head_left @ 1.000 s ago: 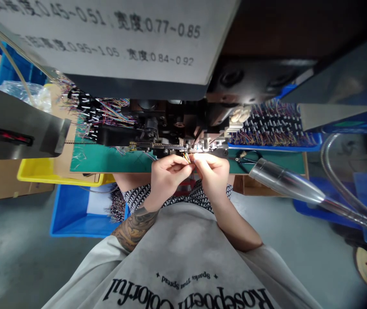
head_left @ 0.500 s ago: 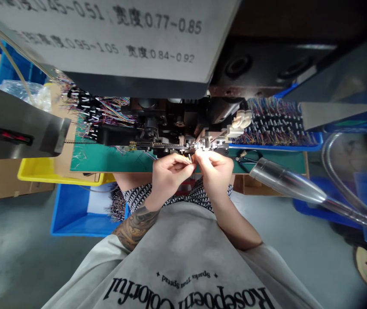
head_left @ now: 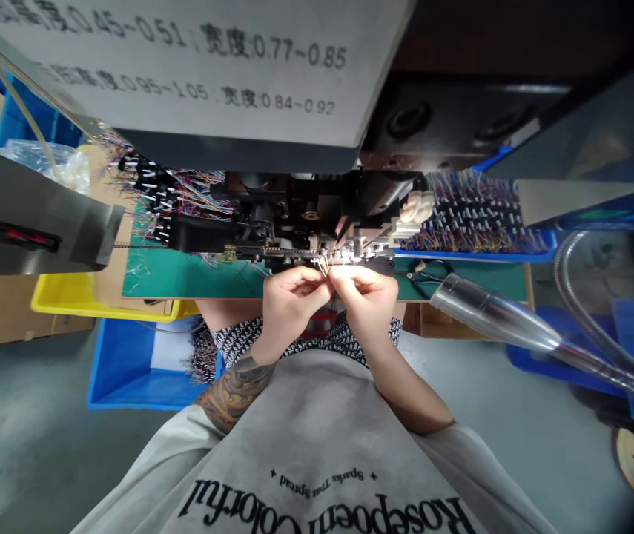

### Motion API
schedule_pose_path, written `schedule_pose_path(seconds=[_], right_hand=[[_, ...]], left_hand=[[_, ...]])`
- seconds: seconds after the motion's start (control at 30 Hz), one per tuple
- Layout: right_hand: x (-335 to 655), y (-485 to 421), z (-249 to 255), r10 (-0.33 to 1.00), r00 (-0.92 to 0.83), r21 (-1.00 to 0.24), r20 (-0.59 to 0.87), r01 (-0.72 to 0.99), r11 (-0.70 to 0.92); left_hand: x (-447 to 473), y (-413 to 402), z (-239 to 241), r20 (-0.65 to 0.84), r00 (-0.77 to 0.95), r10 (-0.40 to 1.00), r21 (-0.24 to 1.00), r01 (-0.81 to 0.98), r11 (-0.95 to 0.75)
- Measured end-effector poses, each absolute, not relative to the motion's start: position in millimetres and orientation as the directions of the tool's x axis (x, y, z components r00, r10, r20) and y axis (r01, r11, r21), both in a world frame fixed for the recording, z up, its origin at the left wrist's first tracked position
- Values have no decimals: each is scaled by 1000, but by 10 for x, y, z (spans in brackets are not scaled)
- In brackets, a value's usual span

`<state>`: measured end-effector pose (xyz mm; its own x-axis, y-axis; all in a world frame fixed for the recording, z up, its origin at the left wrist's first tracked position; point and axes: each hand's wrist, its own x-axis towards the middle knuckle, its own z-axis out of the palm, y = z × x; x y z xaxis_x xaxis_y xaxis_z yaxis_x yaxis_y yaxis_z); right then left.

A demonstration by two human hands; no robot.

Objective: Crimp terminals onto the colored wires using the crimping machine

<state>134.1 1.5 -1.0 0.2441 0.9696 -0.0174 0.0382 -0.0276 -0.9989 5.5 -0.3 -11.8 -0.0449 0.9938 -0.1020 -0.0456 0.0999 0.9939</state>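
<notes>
The pinched wires (head_left: 324, 265) show yellow and white. The worktop (head_left: 194, 280) is green, edged in brown. The wire bundles (head_left: 472, 213) on the right mix black, white, purple and yellowish strands. The tray (head_left: 99, 298) is bright yellow, the bin (head_left: 147, 391) blue. The shirt (head_left: 322, 415) is grey with black lettering, the shorts (head_left: 243, 341) a repeating black-and-white print, the label (head_left: 210, 74) white with dark characters.

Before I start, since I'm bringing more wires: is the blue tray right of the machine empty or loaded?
Loaded: many wire bundles show in the blue tray; how deep, I cannot tell.
</notes>
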Motion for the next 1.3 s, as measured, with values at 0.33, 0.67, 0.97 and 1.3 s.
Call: schedule_pose_path(seconds=[0.33, 0.67, 0.97, 1.3], right_hand=[[1345, 66, -5, 959, 283, -997, 4, 71, -17], [1344, 53, -48, 965, 253, -998, -66, -8, -66], [1341, 14, -43, 969, 246, -1000, -10, 2, -11], [1346, 56, 0, 957, 290, -997, -33, 59, -52]], left_hand=[[61, 3, -86, -109, -27, 994, 991, -79, 106], [41, 1, -150, -93, -63, 994, 993, -84, 88], [52, -2, -129, -110, -68, 992, 992, -72, 105], [38, -7, -81, -64, -18, 998, 996, -67, 63]])
